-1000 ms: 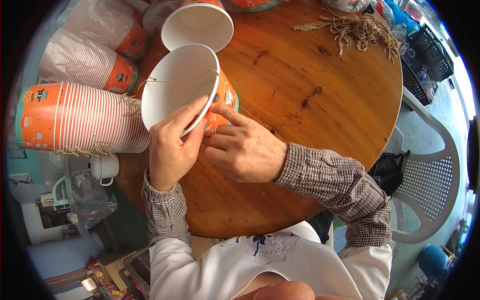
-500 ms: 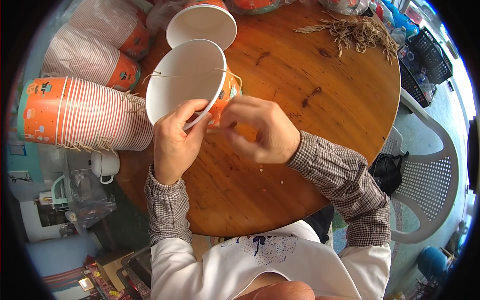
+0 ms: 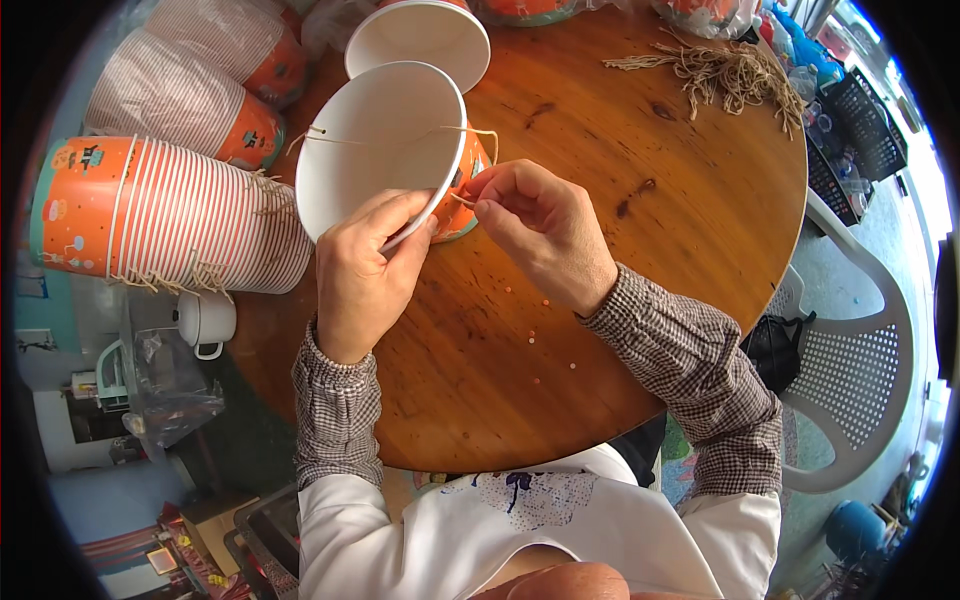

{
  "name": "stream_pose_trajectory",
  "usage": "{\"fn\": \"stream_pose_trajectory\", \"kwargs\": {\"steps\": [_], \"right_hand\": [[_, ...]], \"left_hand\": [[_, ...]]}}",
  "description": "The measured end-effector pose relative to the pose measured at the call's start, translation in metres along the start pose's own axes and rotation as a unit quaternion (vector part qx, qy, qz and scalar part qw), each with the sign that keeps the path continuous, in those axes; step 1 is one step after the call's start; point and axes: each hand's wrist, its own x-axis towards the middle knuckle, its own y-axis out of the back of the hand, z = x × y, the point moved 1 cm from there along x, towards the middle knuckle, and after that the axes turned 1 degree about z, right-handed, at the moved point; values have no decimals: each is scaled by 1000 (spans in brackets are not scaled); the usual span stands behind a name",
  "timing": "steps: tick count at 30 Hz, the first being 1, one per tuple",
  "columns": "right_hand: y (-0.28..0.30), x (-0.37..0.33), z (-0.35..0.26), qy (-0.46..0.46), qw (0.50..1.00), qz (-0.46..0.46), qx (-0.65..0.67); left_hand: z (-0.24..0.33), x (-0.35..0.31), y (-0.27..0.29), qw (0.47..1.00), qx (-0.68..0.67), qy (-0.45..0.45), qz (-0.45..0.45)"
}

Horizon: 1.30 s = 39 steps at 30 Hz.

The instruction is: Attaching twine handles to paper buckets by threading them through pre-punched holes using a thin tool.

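Note:
A large paper bucket [image 3: 375,140], white inside and orange printed outside, is tilted with its mouth toward me. My left hand [image 3: 370,260] grips its near rim, thumb outside and fingers over the inner side. A thin beige cord [image 3: 484,133] passes through holes near the rim and loops outside on the right. At the bucket's right outer wall, my right hand [image 3: 540,225] pinches the cord's end between thumb and fingertips. Part of the cord is hidden by the rim.
A nested stack of corded orange buckets [image 3: 190,215] lies at the left, with plastic-wrapped stacks [image 3: 180,100] behind. Another bucket [image 3: 420,45] stands beyond mine. A bundle of cords [image 3: 740,80] rests at the table's [image 3: 600,400] far right. A grey chair [image 3: 850,380] stands right.
My right hand has moved up and closer to the bucket's outer wall with the cord end. The bucket has shifted slightly upward and right, still held by my left hand.

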Motion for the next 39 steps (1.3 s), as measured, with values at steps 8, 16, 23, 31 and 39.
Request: {"fn": "stream_pose_trajectory", "kwargs": {"steps": [8,16,23,31,39], "right_hand": [[0,0,-2,37,998,5,-54],[-1,-1,-6,47,995,23,-79],[-5,-7,-10,122,979,7,-165],[-7,-9,-13,148,972,9,-180],[-7,-6,-12,100,984,30,-147]], "left_hand": [[6,-1,0,999,24,24,-5],[10,-1,-2,999,37,6,-1],[25,-7,11,997,53,12,-49],[25,-8,9,997,49,-42,-48],[24,-6,14,999,13,-44,21]]}}
